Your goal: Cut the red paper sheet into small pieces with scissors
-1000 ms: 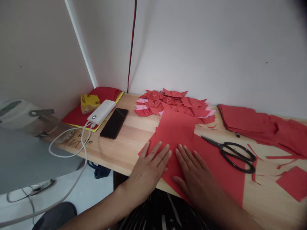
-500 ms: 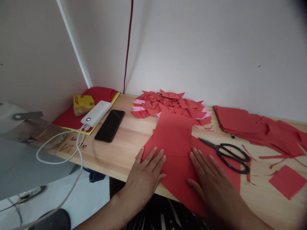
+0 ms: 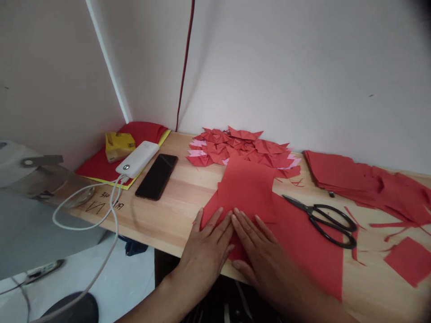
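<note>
A red paper sheet lies on the wooden table in front of me, with more red paper beneath it. My left hand rests flat on the left part of the paper, fingers stretched out. Close beside it, my right hand also lies flat on the paper, and the two hands' fingertips almost meet. Black-handled scissors lie partly on the red paper to the right of my hands. Behind the sheet is a pile of folded red and pink paper pieces.
A stack of red paper, thin red strips and a small red square occupy the right side. At left are a phone, a white power bank with a cable, a yellow packet and red and yellow sheets.
My right hand has slid left across the red paper, up to my left hand. My left hand has stayed about where it was. The view has shifted slightly.
</note>
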`<state>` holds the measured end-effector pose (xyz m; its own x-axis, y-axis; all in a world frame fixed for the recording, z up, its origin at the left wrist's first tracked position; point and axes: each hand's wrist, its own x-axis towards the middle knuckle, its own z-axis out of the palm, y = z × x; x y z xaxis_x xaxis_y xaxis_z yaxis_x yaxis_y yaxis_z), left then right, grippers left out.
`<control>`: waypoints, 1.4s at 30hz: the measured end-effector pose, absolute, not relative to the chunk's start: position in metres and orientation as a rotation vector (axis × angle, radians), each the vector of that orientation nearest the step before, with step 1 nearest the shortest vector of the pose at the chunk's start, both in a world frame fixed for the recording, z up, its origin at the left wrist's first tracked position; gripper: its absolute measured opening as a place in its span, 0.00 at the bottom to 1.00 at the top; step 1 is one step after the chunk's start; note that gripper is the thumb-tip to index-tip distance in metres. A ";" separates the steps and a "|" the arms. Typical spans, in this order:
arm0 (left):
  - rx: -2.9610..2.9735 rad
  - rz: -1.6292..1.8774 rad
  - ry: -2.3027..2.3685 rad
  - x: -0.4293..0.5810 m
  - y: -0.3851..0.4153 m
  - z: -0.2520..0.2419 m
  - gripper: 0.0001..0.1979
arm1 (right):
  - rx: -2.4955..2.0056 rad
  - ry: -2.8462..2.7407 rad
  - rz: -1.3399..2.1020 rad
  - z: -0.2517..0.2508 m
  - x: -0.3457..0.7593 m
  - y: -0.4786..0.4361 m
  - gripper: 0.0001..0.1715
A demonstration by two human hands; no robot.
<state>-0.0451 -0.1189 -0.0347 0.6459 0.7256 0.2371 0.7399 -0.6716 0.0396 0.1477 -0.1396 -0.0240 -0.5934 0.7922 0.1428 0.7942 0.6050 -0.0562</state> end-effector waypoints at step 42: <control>-2.752 -0.377 -1.305 -0.054 -0.122 -0.023 0.21 | -1.432 -2.538 -0.079 -0.019 0.181 -0.146 0.43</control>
